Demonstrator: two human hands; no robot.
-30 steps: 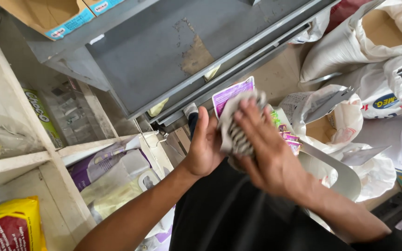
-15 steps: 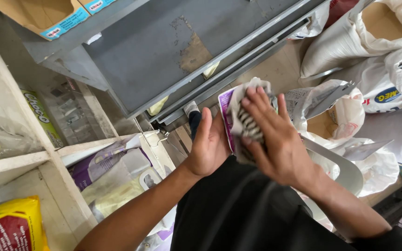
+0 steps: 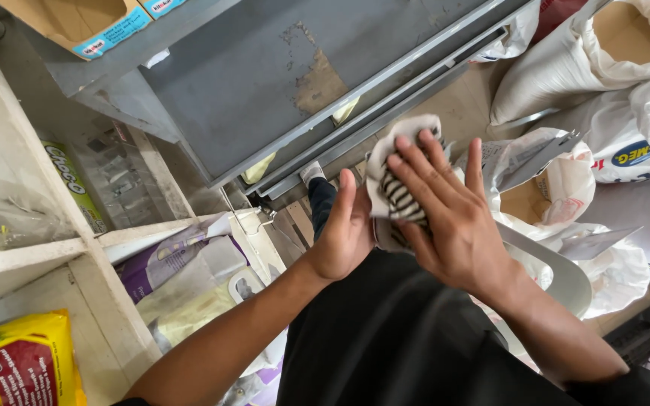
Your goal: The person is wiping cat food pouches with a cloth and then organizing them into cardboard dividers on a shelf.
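I press a white cloth with dark stripes [image 3: 398,189] between my two hands in front of my body. My right hand [image 3: 445,214] lies flat over the cloth with its fingers spread. My left hand [image 3: 344,229] holds the cloth from the left side, palm against it, fingers straight and pointing up. Both hands hover above the edge of a grey metal counter [image 3: 265,83]. Below them I see my dark trouser leg and a shoe [image 3: 314,177] on the floor.
White open sacks of grain [image 3: 611,45] stand at the right, one with a metal scoop [image 3: 558,143]. Wooden shelves [image 3: 31,248] at the left hold plastic packets and a yellow bag [image 3: 24,368]. A cardboard box [image 3: 77,22] sits on the counter's far end.
Both hands have moved slightly right and up with the cloth. The purple packet seen behind the cloth earlier is now hidden, and the right hand covers more of the cloth.
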